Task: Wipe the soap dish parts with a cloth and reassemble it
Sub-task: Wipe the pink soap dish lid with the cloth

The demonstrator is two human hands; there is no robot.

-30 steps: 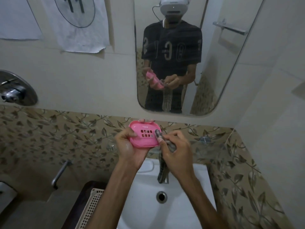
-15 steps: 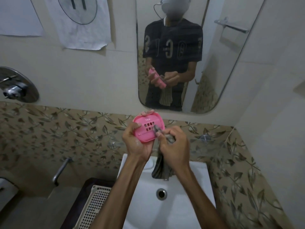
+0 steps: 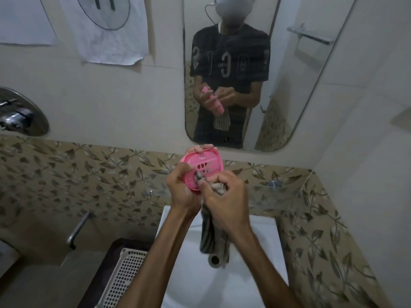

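Note:
A pink oval soap dish part [image 3: 205, 163] with a slotted drain grid is held tilted above the sink, gripped at its left and far edges by my left hand [image 3: 183, 191]. My right hand [image 3: 224, 201] is closed on a grey striped cloth [image 3: 212, 238] and presses a bunched end of it against the dish's lower right face. The rest of the cloth hangs down over the basin. No other dish part is visible.
A white sink [image 3: 255, 274] with a drain sits below my hands. A white perforated basket [image 3: 124, 278] stands at its left. A mirror [image 3: 289, 85] hangs ahead, a chrome wall valve [image 3: 20, 116] at far left, a metal tap handle [image 3: 77, 227] below it.
The dish has tilted further over and shifted slightly right. My right hand has slid the cloth down across the dish's face toward its lower edge.

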